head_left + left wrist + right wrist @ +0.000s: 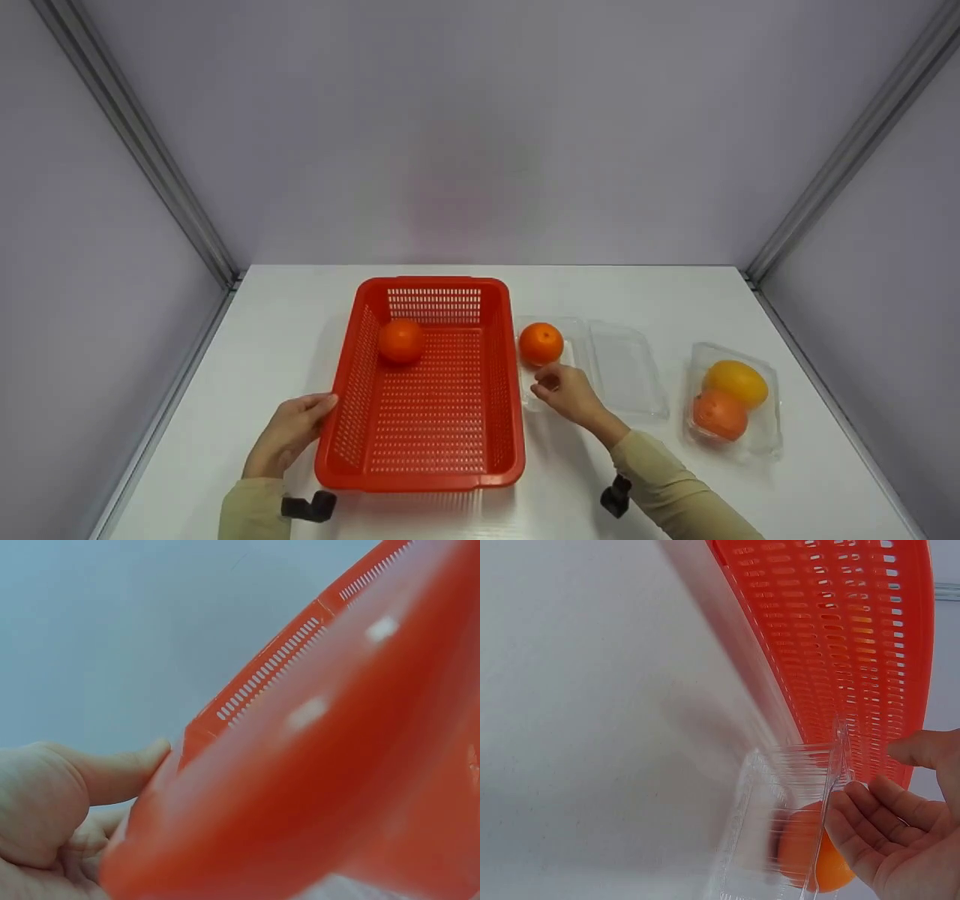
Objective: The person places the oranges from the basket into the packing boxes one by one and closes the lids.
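At its left side, a red plastic basket (427, 420) has its rim pinched between the thumb and fingers of my left hand (289, 431). Inside the basket, toward the far left, lies an orange (401, 341). My right hand (574, 394) is over the near part of a clear plastic clamshell box (574, 330), its fingers loosely bent and nothing between them. Another orange (541, 343) sits in the far part of that box, just beyond my right fingertips. The box's lid (626, 371) lies folded back to the right. In the right wrist view, the box wall partly covers the orange (832, 862).
A second clear plastic box (761, 439) stands at the right of the white table (300, 300). It holds a yellow fruit (736, 382) and an orange-coloured fruit (720, 415). Grey walls (480, 150) enclose the table at the back and sides.
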`<state>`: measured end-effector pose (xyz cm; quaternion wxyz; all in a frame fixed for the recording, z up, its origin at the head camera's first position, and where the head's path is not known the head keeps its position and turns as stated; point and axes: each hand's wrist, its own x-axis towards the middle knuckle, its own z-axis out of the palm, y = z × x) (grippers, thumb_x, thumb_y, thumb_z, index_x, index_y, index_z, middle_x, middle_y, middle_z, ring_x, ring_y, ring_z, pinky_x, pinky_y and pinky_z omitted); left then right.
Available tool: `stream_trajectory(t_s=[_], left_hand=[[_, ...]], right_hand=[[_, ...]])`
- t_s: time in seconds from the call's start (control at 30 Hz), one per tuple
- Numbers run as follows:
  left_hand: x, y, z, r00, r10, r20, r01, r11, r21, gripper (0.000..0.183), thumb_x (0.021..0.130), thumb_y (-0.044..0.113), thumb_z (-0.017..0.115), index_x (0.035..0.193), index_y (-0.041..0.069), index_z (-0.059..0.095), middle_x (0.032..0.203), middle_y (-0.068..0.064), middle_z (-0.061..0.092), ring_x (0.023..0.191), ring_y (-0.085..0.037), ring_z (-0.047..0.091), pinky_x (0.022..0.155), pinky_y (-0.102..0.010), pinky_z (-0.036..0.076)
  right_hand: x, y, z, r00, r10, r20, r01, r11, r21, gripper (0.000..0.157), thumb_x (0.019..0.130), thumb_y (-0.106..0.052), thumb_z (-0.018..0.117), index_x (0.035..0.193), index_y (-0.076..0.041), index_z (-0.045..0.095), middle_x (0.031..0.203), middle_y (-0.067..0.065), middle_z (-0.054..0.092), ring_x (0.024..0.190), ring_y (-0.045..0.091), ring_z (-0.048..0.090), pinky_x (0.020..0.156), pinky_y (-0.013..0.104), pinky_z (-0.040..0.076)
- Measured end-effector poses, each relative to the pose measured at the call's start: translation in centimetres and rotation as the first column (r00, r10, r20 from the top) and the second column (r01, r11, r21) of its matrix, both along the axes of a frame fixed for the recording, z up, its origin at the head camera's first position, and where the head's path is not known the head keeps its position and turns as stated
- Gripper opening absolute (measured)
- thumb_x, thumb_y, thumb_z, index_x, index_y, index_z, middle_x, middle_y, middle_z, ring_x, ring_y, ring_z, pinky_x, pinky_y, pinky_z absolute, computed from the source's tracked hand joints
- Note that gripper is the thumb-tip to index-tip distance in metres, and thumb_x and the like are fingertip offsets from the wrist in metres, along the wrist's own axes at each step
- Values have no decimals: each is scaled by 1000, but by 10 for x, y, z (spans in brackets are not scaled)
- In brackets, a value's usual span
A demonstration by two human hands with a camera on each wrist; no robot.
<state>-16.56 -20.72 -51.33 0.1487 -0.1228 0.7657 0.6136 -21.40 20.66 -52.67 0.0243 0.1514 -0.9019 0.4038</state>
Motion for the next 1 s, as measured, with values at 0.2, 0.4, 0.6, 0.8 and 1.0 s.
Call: stream_trajectory(t_s=[0.2,0.4,0.6,0.8,1.0], left_hand=[[1,1,-1,1000,9,-6,-9,1000,-11,55,99,31,53,137,-8,46,123,-18,64,99,-12,67,94,-33,56],[2,1,0,1000,19,2,-19,1000,-17,55,99,32,54,136,-8,47,125,-19,64,101,-13,67,98,-37,54],[1,1,0,1000,5,4,-5,1000,-21,56,99,34,53,137,-7,46,128,-19,62,107,-17,67,103,-41,51],[2,1,0,1000,4,2,-4,1000,-11,55,99,33,52,138,-6,46,129,-19,62,110,-19,67,104,-42,50],[1,0,0,1000,0,-11,0,1000,-3,55,100,30,52,137,-9,45,125,-18,63,103,-13,67,97,-35,55]], right_hand=[[3,4,-4,999,34,-12,-33,999,31,12,81,-1,68,88,7,63,79,17,69,72,21,65,65,21,53],[8,7,-6,1000,26,15,-27,997,74,15,78,-1,71,89,8,65,79,18,68,72,22,63,63,22,51],[13,7,-7,998,22,58,-28,995,97,18,75,0,74,90,6,65,81,16,67,74,22,61,65,23,50],[17,8,-8,997,12,76,-20,994,109,17,75,1,73,90,6,66,82,16,68,75,21,62,65,25,51],[20,8,-9,998,46,37,-50,993,108,17,74,2,73,87,8,65,79,18,67,73,24,62,63,22,50]])
